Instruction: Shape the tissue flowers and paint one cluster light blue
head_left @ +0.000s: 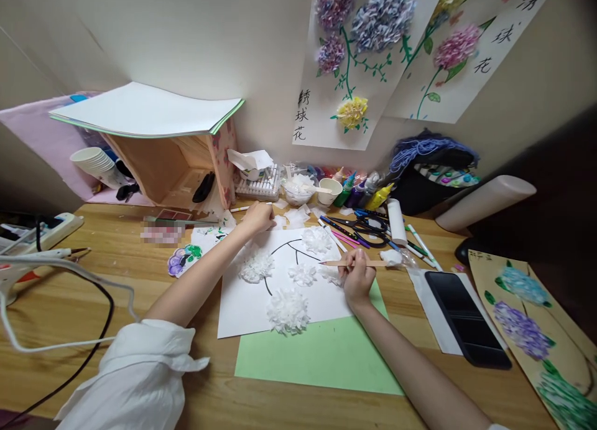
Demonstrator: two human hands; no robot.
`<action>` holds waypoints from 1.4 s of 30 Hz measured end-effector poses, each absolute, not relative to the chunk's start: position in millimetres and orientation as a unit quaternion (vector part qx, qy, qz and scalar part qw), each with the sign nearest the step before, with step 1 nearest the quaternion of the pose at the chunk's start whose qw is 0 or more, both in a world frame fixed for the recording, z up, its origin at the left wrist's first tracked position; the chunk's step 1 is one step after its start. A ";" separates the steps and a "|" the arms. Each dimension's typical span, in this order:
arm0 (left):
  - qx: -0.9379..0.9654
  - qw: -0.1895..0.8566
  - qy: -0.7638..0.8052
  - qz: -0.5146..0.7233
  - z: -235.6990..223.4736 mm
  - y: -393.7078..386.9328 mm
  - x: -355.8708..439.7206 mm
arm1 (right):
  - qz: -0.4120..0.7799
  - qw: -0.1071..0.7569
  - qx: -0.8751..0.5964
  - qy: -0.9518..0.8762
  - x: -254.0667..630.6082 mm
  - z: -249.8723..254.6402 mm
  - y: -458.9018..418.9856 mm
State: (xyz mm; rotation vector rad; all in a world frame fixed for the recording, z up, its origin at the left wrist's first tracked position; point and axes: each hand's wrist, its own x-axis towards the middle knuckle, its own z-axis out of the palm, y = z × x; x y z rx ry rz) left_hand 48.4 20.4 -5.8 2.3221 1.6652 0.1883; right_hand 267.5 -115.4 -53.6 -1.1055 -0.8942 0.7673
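Note:
A white sheet of paper [237, 305] lies on a green sheet [317, 361]. Black curved stems [296, 256] are drawn on it, and ruffled white paper flowers [288, 310] sit around them. My right hand [357, 277] grips a wooden pencil [333, 263] over the sheet's right side, the dark tip pointing left beside a small white flower [302, 274]. My left hand [259, 219] is at the sheet's far edge, near white tissue scraps [297, 216]. Its fingers are curled and partly hidden, so whatever they may hold does not show.
Black-handled scissors [370, 231], pens and paint bottles [382, 196] lie behind the paper. A bowl of white paste [299, 188] and a paper cup [329, 191] stand there too. At right is a phone [466, 318]; at left, a glue gun [41, 256] with cables.

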 end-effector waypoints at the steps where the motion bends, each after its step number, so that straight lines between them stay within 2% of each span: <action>1: 0.800 0.147 0.578 0.066 -7.4 22.7 47.1 | 0.344 0.690 -0.495 -0.401 267.5 -53.8 -115.4; 15: 0.759 0.210 0.597 0.154 -7.9 22.9 31.1 | 0.356 0.679 -0.492 -0.413 267.2 -55.7 -117.2; 32: 0.764 0.166 0.591 0.198 -5.6 17.6 34.3 | 0.362 0.681 -0.486 -0.411 266.8 -55.2 -117.5; 38: 0.764 0.118 0.583 0.250 -5.5 14.9 33.7 | 0.366 0.684 -0.478 -0.412 267.2 -56.3 -116.7; 42: 0.749 0.132 0.568 0.313 -3.3 16.5 33.8 | 0.362 0.687 -0.473 -0.416 268.0 -58.8 -115.7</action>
